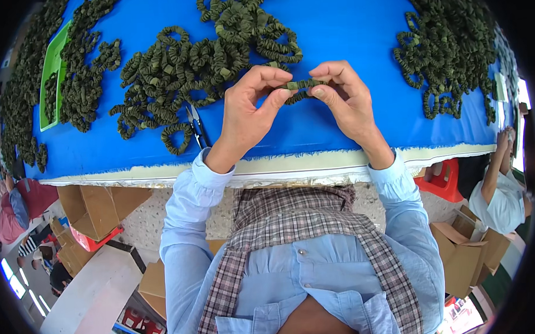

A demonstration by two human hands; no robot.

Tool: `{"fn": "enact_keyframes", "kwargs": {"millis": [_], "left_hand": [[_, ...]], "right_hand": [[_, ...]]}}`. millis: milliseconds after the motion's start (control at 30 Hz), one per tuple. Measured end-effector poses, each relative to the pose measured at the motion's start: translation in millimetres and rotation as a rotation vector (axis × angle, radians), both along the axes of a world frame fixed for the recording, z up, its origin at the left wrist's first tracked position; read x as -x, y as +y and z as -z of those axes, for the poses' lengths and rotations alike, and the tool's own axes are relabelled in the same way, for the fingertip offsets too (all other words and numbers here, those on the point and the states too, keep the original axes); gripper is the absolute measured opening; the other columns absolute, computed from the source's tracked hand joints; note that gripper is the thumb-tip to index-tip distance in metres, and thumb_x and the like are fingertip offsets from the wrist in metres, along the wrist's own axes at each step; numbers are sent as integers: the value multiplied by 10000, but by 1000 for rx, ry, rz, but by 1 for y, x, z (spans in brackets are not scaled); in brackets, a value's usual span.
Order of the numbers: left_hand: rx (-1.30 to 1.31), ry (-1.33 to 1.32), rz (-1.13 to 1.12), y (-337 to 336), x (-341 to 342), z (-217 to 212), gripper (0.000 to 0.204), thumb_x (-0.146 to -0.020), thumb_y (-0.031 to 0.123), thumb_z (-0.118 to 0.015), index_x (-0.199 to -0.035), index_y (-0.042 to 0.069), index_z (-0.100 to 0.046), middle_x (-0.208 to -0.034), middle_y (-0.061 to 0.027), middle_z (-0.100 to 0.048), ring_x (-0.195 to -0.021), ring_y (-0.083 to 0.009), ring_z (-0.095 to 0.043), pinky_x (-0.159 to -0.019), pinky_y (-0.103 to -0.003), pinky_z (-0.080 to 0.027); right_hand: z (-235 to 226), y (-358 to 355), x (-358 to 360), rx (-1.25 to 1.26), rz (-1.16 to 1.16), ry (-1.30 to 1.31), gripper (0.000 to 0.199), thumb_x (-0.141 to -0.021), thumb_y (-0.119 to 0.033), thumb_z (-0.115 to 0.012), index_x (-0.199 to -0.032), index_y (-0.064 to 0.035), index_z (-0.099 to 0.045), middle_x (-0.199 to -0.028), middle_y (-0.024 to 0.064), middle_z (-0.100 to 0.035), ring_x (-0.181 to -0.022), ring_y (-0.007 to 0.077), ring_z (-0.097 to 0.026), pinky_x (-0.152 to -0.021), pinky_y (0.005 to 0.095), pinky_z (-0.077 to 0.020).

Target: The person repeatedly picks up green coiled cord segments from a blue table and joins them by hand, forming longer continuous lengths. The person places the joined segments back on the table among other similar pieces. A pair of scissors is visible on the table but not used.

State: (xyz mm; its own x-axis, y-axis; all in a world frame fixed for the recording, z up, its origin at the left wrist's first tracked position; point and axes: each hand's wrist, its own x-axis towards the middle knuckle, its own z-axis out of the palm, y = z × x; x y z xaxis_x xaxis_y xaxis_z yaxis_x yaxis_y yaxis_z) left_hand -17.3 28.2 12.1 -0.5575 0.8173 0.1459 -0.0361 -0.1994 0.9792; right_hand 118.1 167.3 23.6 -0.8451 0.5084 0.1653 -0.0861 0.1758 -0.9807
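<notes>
A single dark green ruched scrunchie (304, 83) is in work, held up over the front part of the blue-covered surface (345, 23), just right of the central heap of scrunchies (199, 63). A flat, lighter green band shows on it beside the left fingertips. Judging by this, one piece is partway through handling and not yet set down. Many similar rings lie around: a central heap, a right-hand heap (446, 43), and a left-hand pile (84, 73) beside a bright green tray (44, 107) with more rings in it. Which of these are finished and which are waiting cannot be told. Thread snips (196, 127) lie near the left wrist, untouched, close to a loose ring (176, 139) at the front edge of the central heap.

The left hand (247, 106) and right hand (349, 102) face each other at about the same level, wrists inward, fingers bent. The left grip is closed on the scrunchie's left end between thumb and forefinger; the right grip pinches the opposite end in the same way. Both forearms reach forward from light-blue cuffs, angled toward each other over the surface edge.
</notes>
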Motion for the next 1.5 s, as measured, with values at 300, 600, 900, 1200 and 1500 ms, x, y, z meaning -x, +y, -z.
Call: {"fn": "enact_keyframes", "kwargs": {"millis": [300,600,900,1200,1500], "left_hand": [[-41,-266,57,4,6,6,100,-905,18,-599,-984,-15,-548,-923,-88,-651,-841,-137,-645,-766,-275,-549],[-125,-173,-103,5,15,13,335,-909,136,-642,-1163,-10,-481,-1034,-145,-639,-913,-216,-654,-795,-325,-542],[-1,-220,17,-8,14,12,260,-925,135,-616,-1114,-17,-523,-962,-132,-652,-854,-200,-664,-755,-306,-547],[77,-64,72,-6,12,9,139,-930,82,-587,-1025,-19,-575,-943,-117,-656,-843,-186,-666,-730,-285,-545],[-28,-271,-135,12,5,-26,329,-915,155,-628,-1152,-41,-511,-1013,-136,-631,-890,-194,-646,-741,-308,-552]], "right_hand": [[-12,6,8,19,67,-272,168,-867,-124,-691,-977,-5,-647,-724,-43,-582,-631,33,-463,-560,208,-397],[-58,120,105,23,-27,-216,140,-830,-194,-678,-882,-65,-664,-749,-4,-659,-580,48,-502,-516,195,-386],[-52,156,196,-167,-42,-187,336,-843,-286,-699,-1023,-5,-662,-871,34,-628,-791,133,-591,-684,278,-488],[-28,124,156,-464,31,-235,235,-855,-219,-679,-925,5,-663,-734,12,-626,-679,101,-558,-629,280,-466],[-54,49,51,147,-106,-331,207,-896,-217,-645,-938,-14,-643,-762,-28,-575,-638,46,-481,-556,207,-388]]}}
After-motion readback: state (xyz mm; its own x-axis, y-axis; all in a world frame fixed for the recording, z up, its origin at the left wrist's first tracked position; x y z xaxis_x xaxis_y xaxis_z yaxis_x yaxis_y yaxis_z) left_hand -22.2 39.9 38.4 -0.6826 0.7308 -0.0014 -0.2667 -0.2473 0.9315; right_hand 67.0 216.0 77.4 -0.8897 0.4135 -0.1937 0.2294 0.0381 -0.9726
